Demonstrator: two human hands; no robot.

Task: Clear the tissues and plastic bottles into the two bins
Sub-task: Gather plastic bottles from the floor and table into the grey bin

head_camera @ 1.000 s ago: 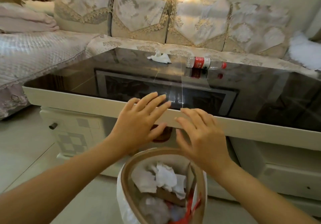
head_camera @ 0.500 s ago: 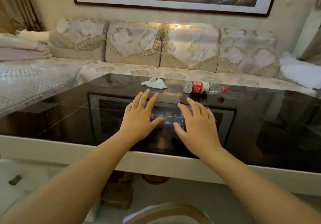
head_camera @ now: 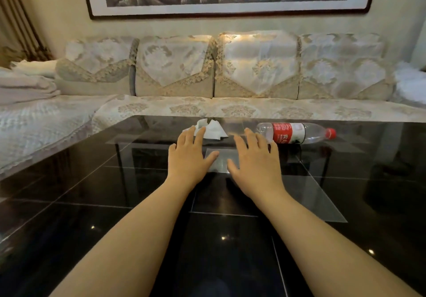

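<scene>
Your 2 arms are bare from the near edge of the view all the way out to the hands: no sleeve, cuff, glove or watch shows on either one. Your left hand (head_camera: 189, 156) carries no ring or band on any finger you can see, and your right hand (head_camera: 255, 160) is just as plain. Fingernails look short and unpainted, though they are small in this view. Nothing else of your body or clothing shows.
</scene>
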